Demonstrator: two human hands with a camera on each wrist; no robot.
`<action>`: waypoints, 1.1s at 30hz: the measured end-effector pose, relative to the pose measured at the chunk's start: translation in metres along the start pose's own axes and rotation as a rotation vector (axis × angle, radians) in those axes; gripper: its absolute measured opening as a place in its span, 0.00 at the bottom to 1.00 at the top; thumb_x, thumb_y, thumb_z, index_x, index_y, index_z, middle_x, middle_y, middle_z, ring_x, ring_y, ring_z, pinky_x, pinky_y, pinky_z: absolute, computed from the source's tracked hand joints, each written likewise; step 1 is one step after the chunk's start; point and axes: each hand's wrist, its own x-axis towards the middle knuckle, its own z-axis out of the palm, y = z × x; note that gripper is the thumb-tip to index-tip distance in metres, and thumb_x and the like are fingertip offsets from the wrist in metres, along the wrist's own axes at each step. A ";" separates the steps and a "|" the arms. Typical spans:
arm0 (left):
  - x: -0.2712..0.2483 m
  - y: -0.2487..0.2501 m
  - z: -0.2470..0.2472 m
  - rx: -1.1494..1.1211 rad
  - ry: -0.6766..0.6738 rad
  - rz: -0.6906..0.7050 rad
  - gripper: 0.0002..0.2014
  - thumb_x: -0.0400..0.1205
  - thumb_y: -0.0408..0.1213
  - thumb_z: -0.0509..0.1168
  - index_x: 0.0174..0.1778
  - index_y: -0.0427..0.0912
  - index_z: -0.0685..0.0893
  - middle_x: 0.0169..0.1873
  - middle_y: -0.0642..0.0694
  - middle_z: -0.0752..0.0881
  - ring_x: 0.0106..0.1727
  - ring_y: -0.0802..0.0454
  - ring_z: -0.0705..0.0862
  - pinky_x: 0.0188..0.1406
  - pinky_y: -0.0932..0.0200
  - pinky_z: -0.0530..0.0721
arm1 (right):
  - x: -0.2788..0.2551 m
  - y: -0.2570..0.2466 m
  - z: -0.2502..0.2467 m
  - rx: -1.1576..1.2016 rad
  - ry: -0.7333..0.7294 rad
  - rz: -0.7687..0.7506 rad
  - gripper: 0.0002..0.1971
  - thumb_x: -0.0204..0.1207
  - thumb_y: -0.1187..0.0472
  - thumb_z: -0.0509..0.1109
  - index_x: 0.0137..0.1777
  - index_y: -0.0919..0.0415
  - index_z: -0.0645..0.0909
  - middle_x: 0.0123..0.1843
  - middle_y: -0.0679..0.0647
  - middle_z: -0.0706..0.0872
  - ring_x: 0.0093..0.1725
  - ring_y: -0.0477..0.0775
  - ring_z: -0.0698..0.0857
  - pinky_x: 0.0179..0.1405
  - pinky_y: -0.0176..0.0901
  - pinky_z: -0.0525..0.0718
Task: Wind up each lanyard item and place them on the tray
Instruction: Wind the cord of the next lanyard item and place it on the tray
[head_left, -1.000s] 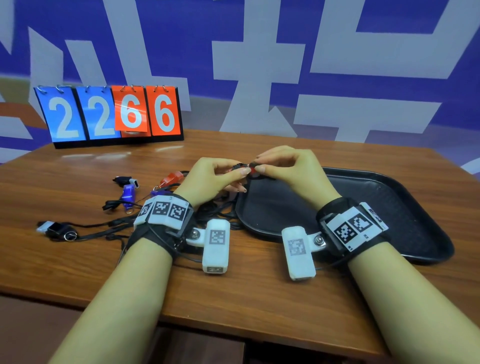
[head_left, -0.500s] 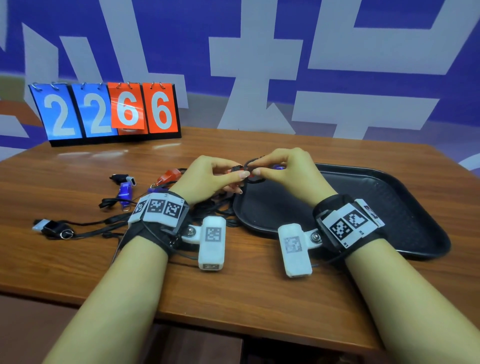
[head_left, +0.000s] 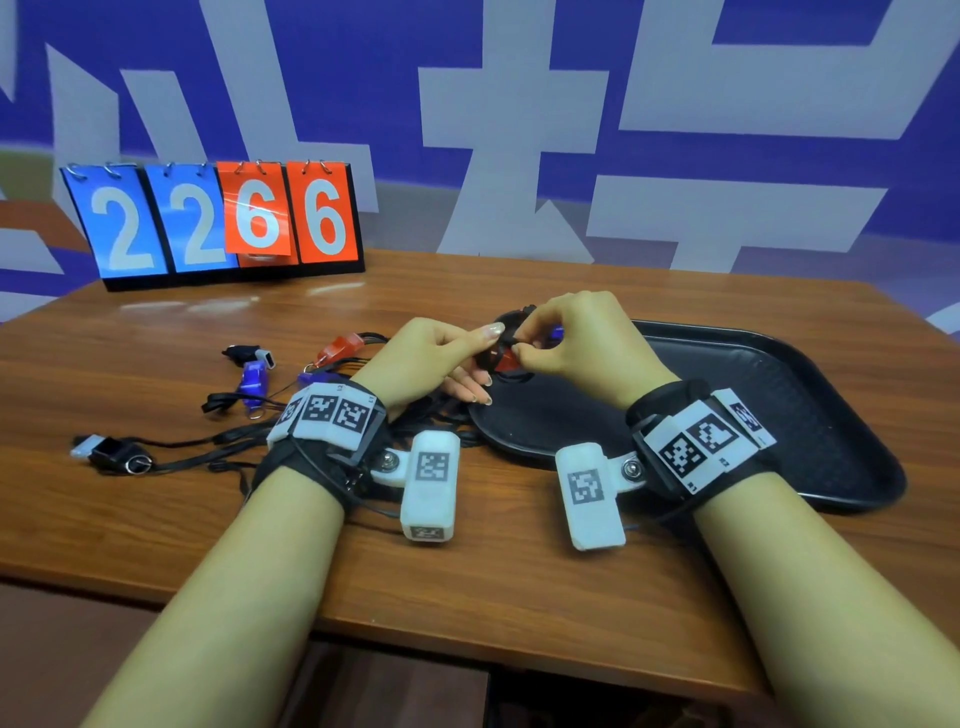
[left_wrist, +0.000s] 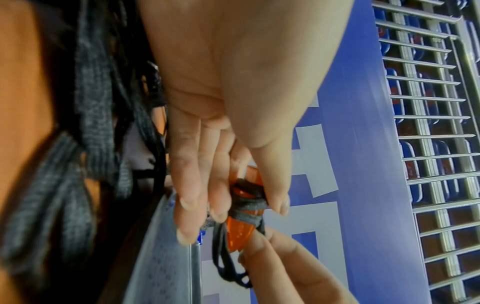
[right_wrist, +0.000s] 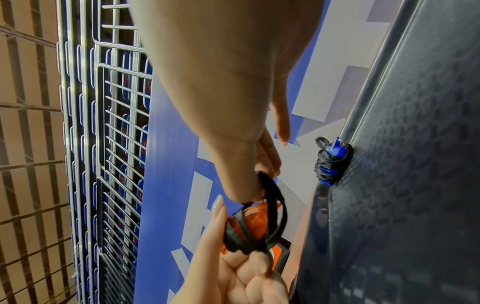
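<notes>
A small orange whistle (head_left: 505, 360) with black cord wound round it is held above the near left corner of the black tray (head_left: 810, 415). My left hand (head_left: 441, 358) pinches the orange whistle (left_wrist: 241, 224) between thumb and fingers. My right hand (head_left: 571, 343) pinches the loose loop of black cord (right_wrist: 272, 205) beside the whistle (right_wrist: 255, 220). A blue whistle (right_wrist: 332, 162), wound in black cord, lies on the tray (right_wrist: 415, 185) by its far rim. Unwound lanyard items lie on the table to the left: a red one (head_left: 340, 347), a blue one (head_left: 254, 379), black ones (head_left: 111, 452).
A flip scoreboard (head_left: 218, 218) reading 2266 stands at the back left of the wooden table (head_left: 519, 571). A tangle of black cords (head_left: 228, 447) spreads under and left of my left wrist. The table's front edge runs just below my forearms.
Both hands have stayed together at the tray's corner. My right hand has shifted round the whistle with the cord, and the orange body now shows between the fingers.
</notes>
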 end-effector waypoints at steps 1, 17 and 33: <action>0.000 0.000 0.000 -0.005 0.002 -0.012 0.27 0.84 0.50 0.66 0.55 0.23 0.86 0.30 0.42 0.89 0.32 0.49 0.91 0.32 0.66 0.88 | 0.000 0.001 0.000 -0.004 0.000 0.002 0.03 0.71 0.58 0.77 0.42 0.54 0.91 0.37 0.47 0.89 0.39 0.46 0.86 0.48 0.49 0.86; -0.008 0.010 0.002 -0.208 -0.073 -0.024 0.13 0.87 0.39 0.63 0.60 0.36 0.87 0.49 0.38 0.93 0.50 0.42 0.93 0.49 0.62 0.90 | -0.001 0.001 0.009 0.358 0.155 0.070 0.03 0.74 0.61 0.75 0.44 0.58 0.91 0.41 0.47 0.92 0.44 0.46 0.90 0.51 0.41 0.87; -0.006 0.007 -0.001 -0.242 0.064 0.027 0.08 0.84 0.28 0.67 0.56 0.31 0.89 0.46 0.34 0.92 0.45 0.37 0.93 0.47 0.57 0.91 | 0.000 0.000 0.016 0.413 0.117 0.074 0.03 0.75 0.61 0.77 0.46 0.54 0.91 0.43 0.49 0.92 0.45 0.49 0.90 0.53 0.47 0.87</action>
